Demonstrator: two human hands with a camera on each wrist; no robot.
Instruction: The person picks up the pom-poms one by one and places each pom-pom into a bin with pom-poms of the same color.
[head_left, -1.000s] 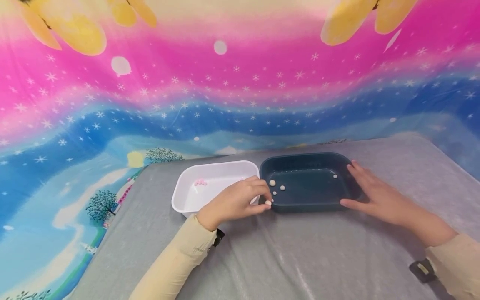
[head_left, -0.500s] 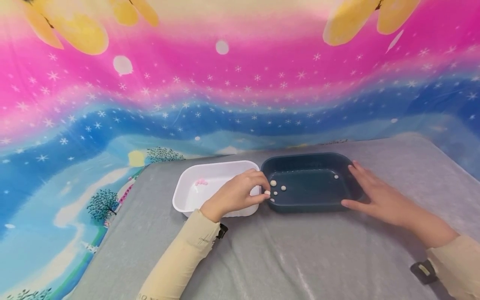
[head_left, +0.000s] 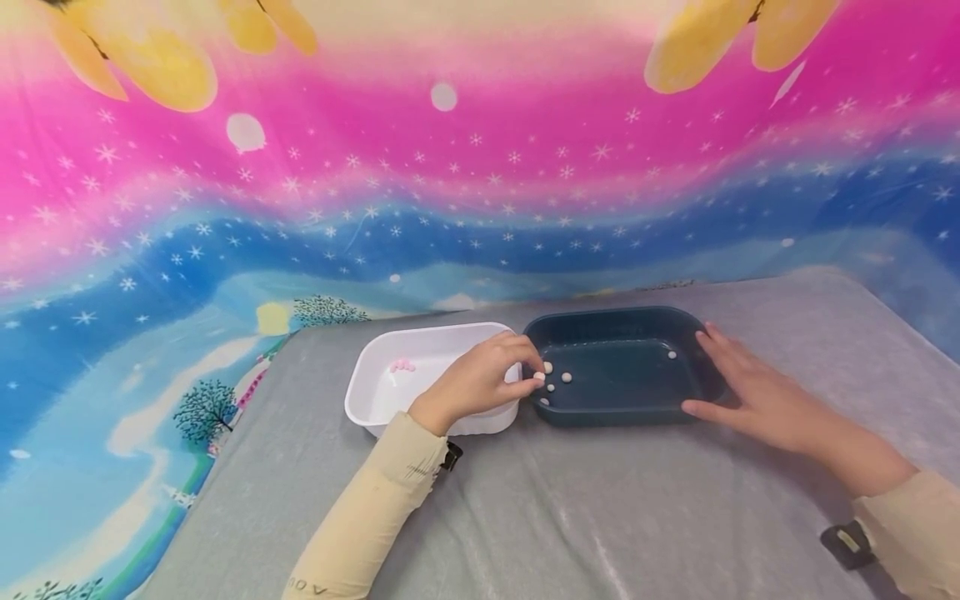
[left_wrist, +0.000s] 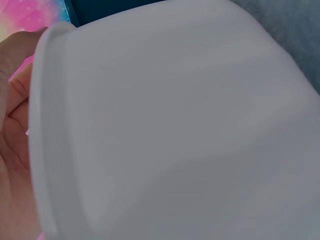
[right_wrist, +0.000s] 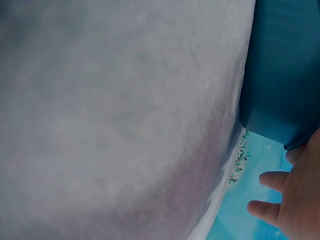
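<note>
In the head view my left hand (head_left: 480,377) reaches across the white basin (head_left: 367,396) to the left end of the dark teal basin (head_left: 622,414). Its thumb and fingertips pinch a small whitish ball (head_left: 539,378). Several more pale balls, among them a round one (head_left: 566,377), lie in that end, and a lone ball (head_left: 672,355) lies toward its far right. My right hand (head_left: 776,408), fingers extended, rests against the dark basin's right end. A cluster of pink beads (head_left: 402,365) lies inside the white basin, whose outer wall (left_wrist: 165,120) fills most of the left wrist view.
Both basins stand side by side on a table under a grey cloth (head_left: 570,508). Behind and to the left hangs a colourful backdrop (head_left: 480,183) with snowflakes. The right wrist view shows mostly grey cloth and the dark basin's outer wall (right_wrist: 280,75).
My left hand has moved away from the body along the dark basin's left end, carrying the pinched ball from the near corner. The right hand stays in place.
</note>
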